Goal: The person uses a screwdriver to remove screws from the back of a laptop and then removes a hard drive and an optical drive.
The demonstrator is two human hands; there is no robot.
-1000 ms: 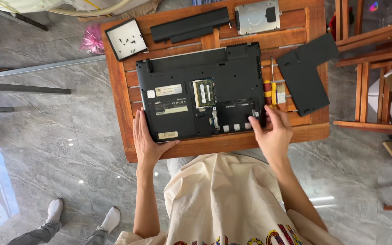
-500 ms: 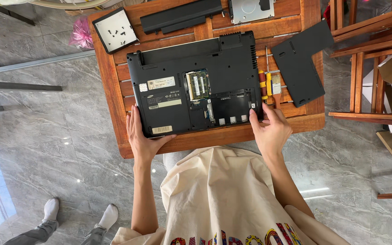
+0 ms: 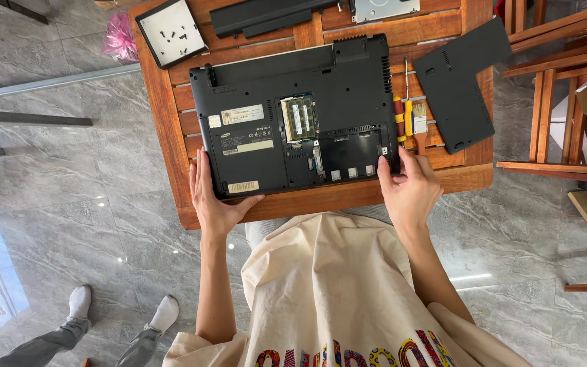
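Observation:
A black laptop [image 3: 293,119] lies upside down on a small wooden slatted table [image 3: 164,129], its bottom cover off so that memory modules and an empty bay show. My left hand [image 3: 213,197] grips the laptop's near left corner. My right hand [image 3: 409,187] holds its near right corner, fingers on the edge. Both hands rest at the table's front edge.
A black bottom cover panel [image 3: 453,85] lies right of the laptop, with screwdrivers and a small brush [image 3: 409,122] between them. A black battery [image 3: 266,13], a white tray of screws [image 3: 170,30] and a metal drive caddy [image 3: 385,8] sit behind. Wooden chairs [image 3: 558,81] stand right; someone's feet [image 3: 120,312] lower left.
The view has shifted slightly and the laptop sits a little nearer the table's front edge. Both hands keep their hold on its near corners.

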